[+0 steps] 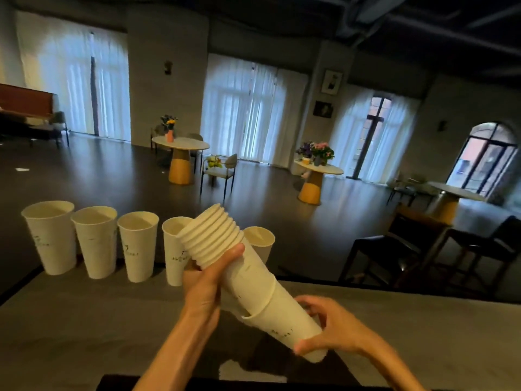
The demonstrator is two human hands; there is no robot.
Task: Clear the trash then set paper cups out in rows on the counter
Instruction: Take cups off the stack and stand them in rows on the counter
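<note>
A nested stack of paper cups (248, 280) is held above the grey counter (84, 320), tilted so that its rims point up and to the far left and its base points down to the near right. The left hand (207, 283) grips the stack just below the bunched rims, thumb curled over the near side and the other fingers hidden behind the cups. The right hand (327, 331) wraps round the lowest cup at the base of the stack, thumb under it and fingers curled over the far side; that lowest cup sits partly drawn out from the rest, its rim showing apart from the one above it. Along the far edge of the counter stands a row of single cups (93, 244), upright and mouths open, four plainly seen at the left and close beside one another (some carry a small dark printed mark). A fifth cup (260, 239) stands further right in the same line, mostly hidden behind the stack. Beyond the counter lies a dim room with a dark floor, round tables on yellow pedestals (180, 156) bearing pots of flowers, a few chairs, and tall windows with pale curtains (248, 108). A dark chair (394, 249) stands just past the counter's far right edge.
</note>
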